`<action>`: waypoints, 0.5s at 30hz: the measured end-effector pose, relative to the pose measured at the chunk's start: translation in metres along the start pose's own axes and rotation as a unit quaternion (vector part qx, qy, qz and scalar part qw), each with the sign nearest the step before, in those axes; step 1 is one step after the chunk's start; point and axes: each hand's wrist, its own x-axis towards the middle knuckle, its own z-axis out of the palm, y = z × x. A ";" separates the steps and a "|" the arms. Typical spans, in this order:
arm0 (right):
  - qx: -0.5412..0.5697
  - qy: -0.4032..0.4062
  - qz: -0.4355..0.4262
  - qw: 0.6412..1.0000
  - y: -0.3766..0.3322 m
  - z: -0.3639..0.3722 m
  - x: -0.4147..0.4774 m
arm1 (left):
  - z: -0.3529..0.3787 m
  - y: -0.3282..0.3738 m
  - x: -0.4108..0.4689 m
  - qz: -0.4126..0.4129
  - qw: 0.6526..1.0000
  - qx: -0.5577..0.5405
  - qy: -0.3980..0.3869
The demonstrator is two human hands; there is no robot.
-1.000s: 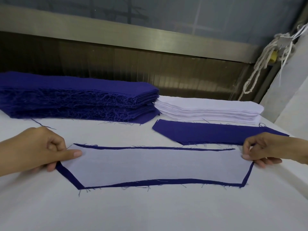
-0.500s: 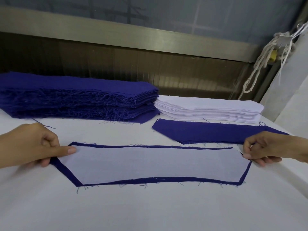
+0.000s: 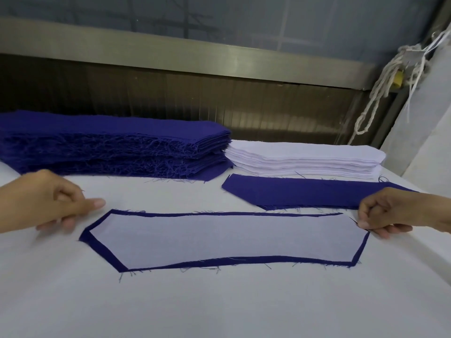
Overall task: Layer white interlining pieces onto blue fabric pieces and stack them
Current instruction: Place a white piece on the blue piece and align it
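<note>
The left hand (image 3: 46, 203) has let go of the blue fabric piece (image 3: 100, 250) and sits just off its 9 o'clock tip, fingers curled, holding nothing. The right hand (image 3: 395, 211) pinches the 3 o'clock end. The white interlining piece (image 3: 227, 240) lies centred on it, on the counter (image 3: 219, 303).

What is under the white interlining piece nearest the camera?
A blue fabric piece, seen only as a narrow border around the white interlining piece. Its middle is covered, so whether anything else lies beneath cannot be told.
</note>
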 end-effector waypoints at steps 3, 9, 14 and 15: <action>0.009 0.005 0.004 1.000 -0.011 -0.002 -0.004 | 0.000 0.016 0.006 0.110 0.989 -0.016 0.094; 0.083 0.253 0.053 0.962 -0.034 -0.039 0.002 | 0.008 0.091 0.016 0.301 0.939 0.011 0.165; 0.118 0.401 0.071 0.906 -0.034 -0.066 0.022 | 0.028 0.163 0.042 0.402 0.908 0.019 0.118; 0.117 0.417 0.068 0.899 -0.032 -0.071 0.027 | 0.033 0.175 0.050 0.419 0.900 0.036 0.118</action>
